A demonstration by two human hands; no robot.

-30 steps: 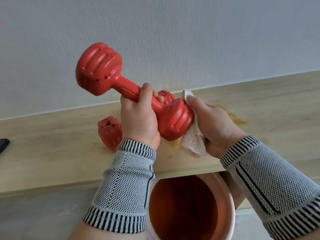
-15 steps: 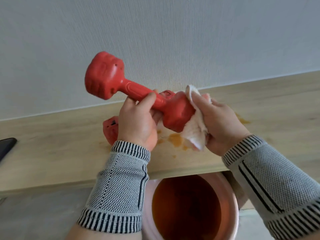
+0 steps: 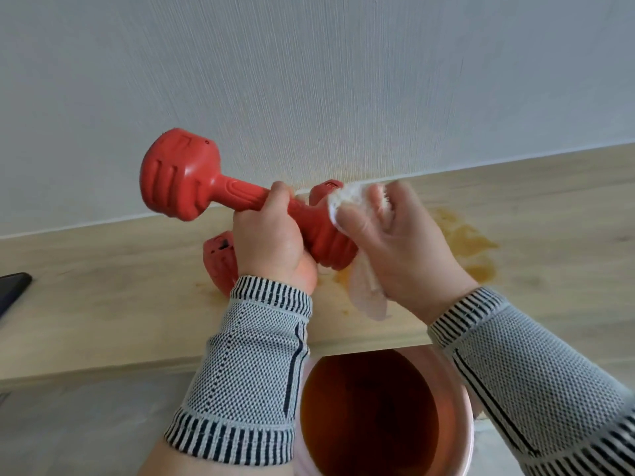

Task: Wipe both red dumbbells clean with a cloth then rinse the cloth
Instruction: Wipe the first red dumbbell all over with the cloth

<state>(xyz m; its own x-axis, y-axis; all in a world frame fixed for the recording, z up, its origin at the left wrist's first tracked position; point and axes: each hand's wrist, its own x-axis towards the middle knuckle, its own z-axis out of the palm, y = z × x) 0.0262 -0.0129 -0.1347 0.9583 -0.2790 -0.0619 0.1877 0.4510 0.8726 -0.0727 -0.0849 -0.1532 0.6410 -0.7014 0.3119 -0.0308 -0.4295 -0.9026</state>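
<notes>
**Both hands on first dumbbell; wipe in progress**

Left hand (image 3: 271, 242): fingers wrapped round the handle of the raised dumbbell (image 3: 220, 197), held clear of the wooden shelf (image 3: 103, 304), its free head at ten o'clock from the grip.

Right hand (image 3: 395, 249): fingers curled over the white cloth (image 3: 347, 204), pressing it against the dumbbell's near head at three o'clock from the left hand. A loose tail of cloth hung below the palm.

Second dumbbell (image 3: 220, 262): lay on the shelf behind the left hand, partly hidden; one head showed at eight o'clock, the other at twelve o'clock near the wall (image 3: 309, 80). Nothing touched it.

Bucket (image 3: 460, 407): stood below the shelf edge at six o'clock, holding brownish water.

Stains (image 3: 470, 249): orange-brown marks on the shelf at three o'clock.

Dark object (image 3: 13, 286): at the frame's nine o'clock edge; unidentifiable.

Progress, as judged: early to middle. First dumbbell under wiping, extent cleaned not determinable. Second dumbbell and cloth rinse appeared outstanding.
</notes>
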